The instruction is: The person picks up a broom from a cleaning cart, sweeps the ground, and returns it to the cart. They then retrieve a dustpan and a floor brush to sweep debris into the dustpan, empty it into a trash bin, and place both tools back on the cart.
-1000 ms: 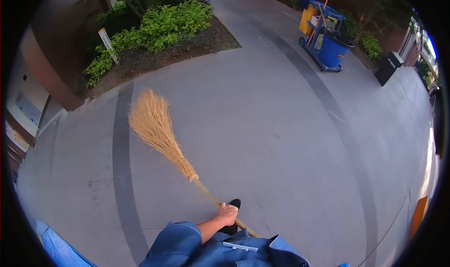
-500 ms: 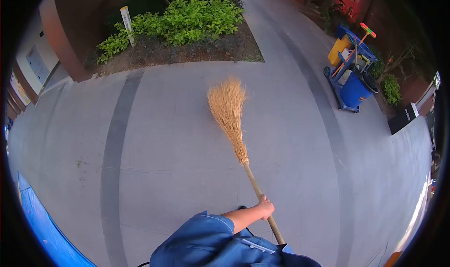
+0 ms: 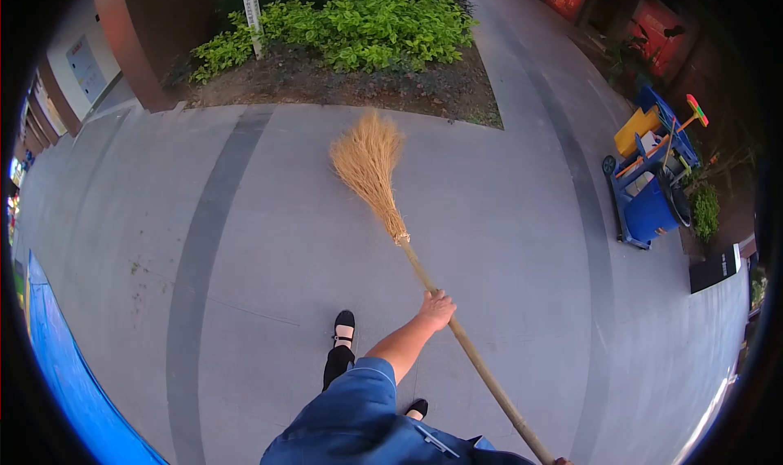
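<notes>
A straw broom with a long wooden handle stretches from the lower right toward the planting bed, its bristles on or just above the grey pavement. Partway up the handle, below the bristle binding, my left hand is wrapped round the wood. At the bottom edge, near the handle's upper end, a small part of my right hand shows; its fingers are mostly out of frame. Both black shoes stand on the pavement, the left one further forward.
Green shrubs grow in a soil bed at the top, beside a white marker post. A blue cleaning cart stands at the right near a black box-shaped sign. Something blue lines the lower left. Small debris lies on the left pavement.
The broom and my left hand have shifted left and up in view. More handle and my feet now show. The view has turned, so the cart sits further right and lower.
</notes>
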A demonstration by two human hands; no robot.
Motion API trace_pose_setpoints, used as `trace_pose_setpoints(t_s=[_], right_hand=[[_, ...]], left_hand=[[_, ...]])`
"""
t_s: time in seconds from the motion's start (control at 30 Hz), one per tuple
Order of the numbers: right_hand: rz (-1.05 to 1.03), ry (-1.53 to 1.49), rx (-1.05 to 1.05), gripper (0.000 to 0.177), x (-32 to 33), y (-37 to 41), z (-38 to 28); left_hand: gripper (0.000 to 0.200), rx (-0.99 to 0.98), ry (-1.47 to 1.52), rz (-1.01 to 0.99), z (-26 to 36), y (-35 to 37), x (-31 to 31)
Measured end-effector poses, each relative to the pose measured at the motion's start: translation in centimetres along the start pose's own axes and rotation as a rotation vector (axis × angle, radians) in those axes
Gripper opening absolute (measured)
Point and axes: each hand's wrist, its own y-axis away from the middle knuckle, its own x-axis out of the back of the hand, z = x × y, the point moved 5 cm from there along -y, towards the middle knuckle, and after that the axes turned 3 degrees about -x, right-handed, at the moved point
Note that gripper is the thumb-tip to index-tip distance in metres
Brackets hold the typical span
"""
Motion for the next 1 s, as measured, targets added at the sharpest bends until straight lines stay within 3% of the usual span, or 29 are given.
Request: trace_pose_setpoints(t_s=[0.13,0.17,0.33,0.47,0.57,0.67,0.77,0.87,1.0], right_hand=[[0.096,0.049,0.012,0.019,14.0,-0.3,-10.7],[0.069,0.04,-0.066,0.018,16.7,0.4,-13.0],[0.125,0.083,0.017,0.019,22.2,0.7,-19.1],[0.139,0.046,0.107,0.02,24.8,1.3,-24.7],[0.242,0.046,0.369,0.017,26.2,1.1,-29.7],[0.415,0.112,0.436,0.007,25.1,-0.4,-33.8],[0.417,0.105,0.526,0.008,24.6,1.4,-38.6],[0.498,0.061,0.552,0.009,22.8,1.1,-36.9],[0.56,-0.044,0.525,0.009,18.7,2.2,-29.0]], left_hand=[[0.022,0.055,0.053,0.086,-8.5,-1.9,7.2],[0.021,0.042,0.056,0.086,-10.1,-1.7,8.6],[0.018,0.059,0.031,0.113,-17.3,-0.3,13.8],[0.019,0.148,0.057,0.147,-24.3,1.9,16.3],[0.02,0.26,0.059,0.165,-29.6,4.2,17.1],[0.022,0.363,0.077,0.171,-34.5,7.2,16.5],[0.025,0.472,0.061,0.116,-38.3,13.0,16.0],[0.027,0.481,-0.002,0.097,-38.3,16.5,15.6],[0.025,0.324,-0.032,0.169,-31.9,21.4,14.2]])
